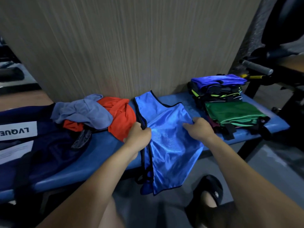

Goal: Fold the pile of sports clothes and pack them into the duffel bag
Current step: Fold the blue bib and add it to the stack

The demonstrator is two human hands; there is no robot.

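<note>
While left hand (139,134) pinches blue vest (169,137), right hand (199,128) presses flat.

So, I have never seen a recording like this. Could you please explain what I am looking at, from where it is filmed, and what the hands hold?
There is no machine here. A camera worn on a person's head looks down at their two bare hands. The left hand pinches the black-trimmed edge of a shiny blue vest spread on a blue bench; the right hand presses on it. Left of the vest lie unfolded orange and grey clothes, partly on a dark duffel bag. On the right sits a folded stack.
</note>
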